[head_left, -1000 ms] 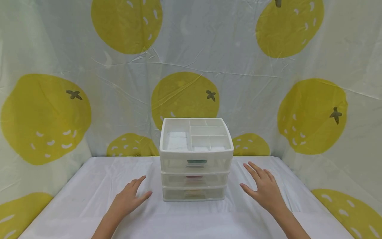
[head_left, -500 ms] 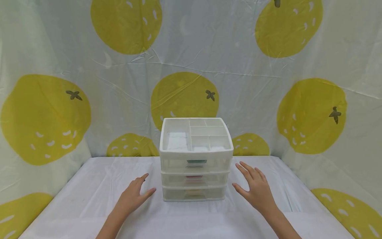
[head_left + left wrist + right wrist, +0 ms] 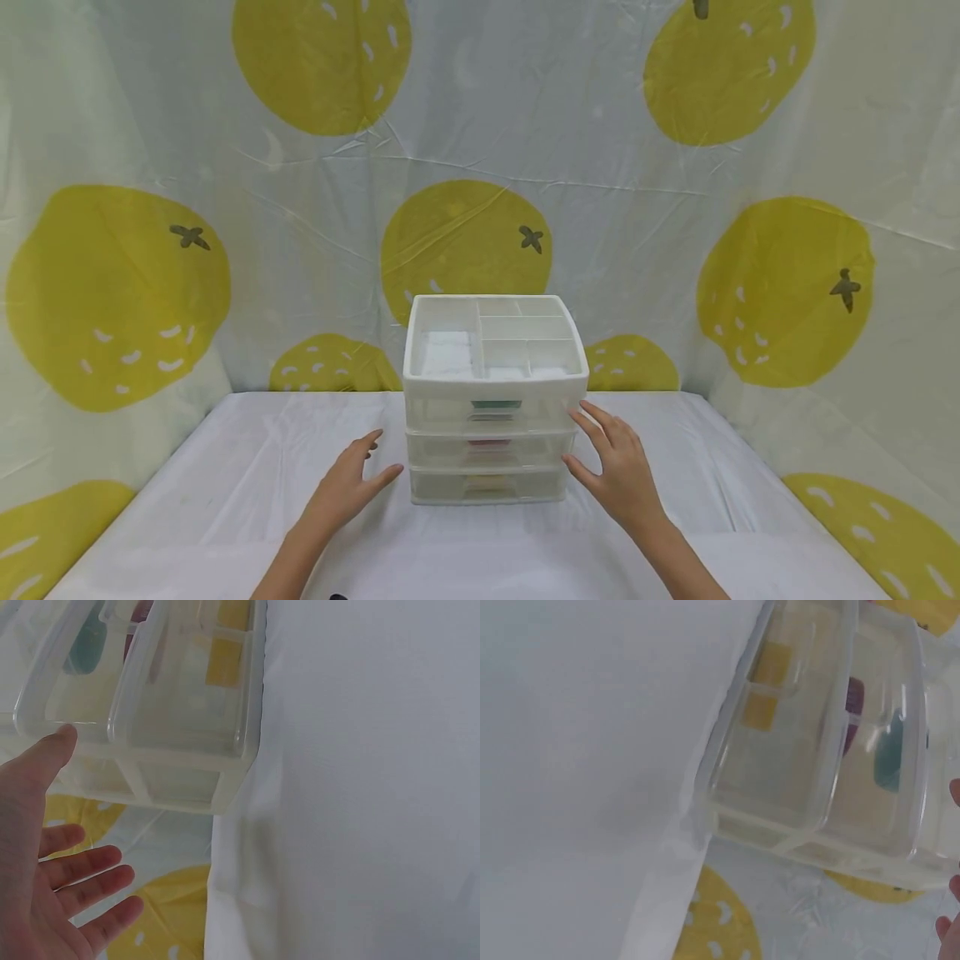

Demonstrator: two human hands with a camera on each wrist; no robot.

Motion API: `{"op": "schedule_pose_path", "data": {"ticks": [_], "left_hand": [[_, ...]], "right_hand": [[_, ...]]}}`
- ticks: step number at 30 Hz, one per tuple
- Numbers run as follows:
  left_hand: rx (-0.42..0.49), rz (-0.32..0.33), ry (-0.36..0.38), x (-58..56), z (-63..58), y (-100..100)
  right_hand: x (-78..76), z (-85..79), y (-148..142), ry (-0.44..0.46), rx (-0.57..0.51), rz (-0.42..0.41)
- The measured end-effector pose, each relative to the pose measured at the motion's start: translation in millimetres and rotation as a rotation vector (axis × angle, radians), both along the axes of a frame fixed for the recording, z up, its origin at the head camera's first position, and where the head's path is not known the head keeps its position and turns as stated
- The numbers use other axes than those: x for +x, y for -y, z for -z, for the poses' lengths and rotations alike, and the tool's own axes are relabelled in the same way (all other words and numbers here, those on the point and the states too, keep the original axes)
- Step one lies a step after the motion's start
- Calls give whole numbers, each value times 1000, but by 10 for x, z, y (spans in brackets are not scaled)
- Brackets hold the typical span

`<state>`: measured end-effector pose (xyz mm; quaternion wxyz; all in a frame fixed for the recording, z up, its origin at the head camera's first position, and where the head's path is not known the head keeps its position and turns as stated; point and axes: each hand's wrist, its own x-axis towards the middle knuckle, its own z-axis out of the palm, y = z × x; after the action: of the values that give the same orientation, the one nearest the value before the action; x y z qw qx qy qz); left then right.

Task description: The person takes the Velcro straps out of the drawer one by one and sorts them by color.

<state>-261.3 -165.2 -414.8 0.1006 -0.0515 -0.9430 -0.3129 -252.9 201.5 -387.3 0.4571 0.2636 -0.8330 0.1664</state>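
Note:
A white plastic drawer organizer (image 3: 495,390) stands at the middle of the table, with three stacked translucent drawers and a divided open tray on top. Green, dark red and yellow items show through the drawer fronts. My left hand (image 3: 347,486) is just left of the organizer, fingers spread and holding nothing; in the left wrist view its thumb (image 3: 56,754) overlaps the organizer's side edge. On the other side, my right hand (image 3: 618,473) has its fingertips overlapping the organizer's right front edge in the head view. Only a few fingertips of that hand show in the right wrist view.
White cloth covers the table (image 3: 480,558). Behind and at both sides hangs a white curtain (image 3: 315,275) printed with large yellow fruit. A small dark object (image 3: 338,597) peeks in at the bottom edge, beside the left forearm.
Both hands have moved inward toward the organizer, the right one farther, from well apart to overlapping its edge. The organizer has stayed in place.

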Motion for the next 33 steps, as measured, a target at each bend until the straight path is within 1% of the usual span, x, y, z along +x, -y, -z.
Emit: {"op": "schedule_pose_path", "data": {"ticks": [4,12,19,24,31,33], "left_hand": [[36,6,-8,-9,1,-30],[103,21,-28,-45,46,-65],[157,38,-64,-44,63,-142],[199,45,-62,-49,77,-207],[243,59,-119,-79,104,-268],[264,62,-124,-84,116,-284]], "right_hand": [[-9,1,88,2,-10,-18],[-29,5,225,-33,-29,-19],[-37,3,322,-38,-62,-47],[-60,22,389,-73,-81,-71],[-98,11,464,-121,-94,-81],[-110,2,482,-134,-89,-81]]}}
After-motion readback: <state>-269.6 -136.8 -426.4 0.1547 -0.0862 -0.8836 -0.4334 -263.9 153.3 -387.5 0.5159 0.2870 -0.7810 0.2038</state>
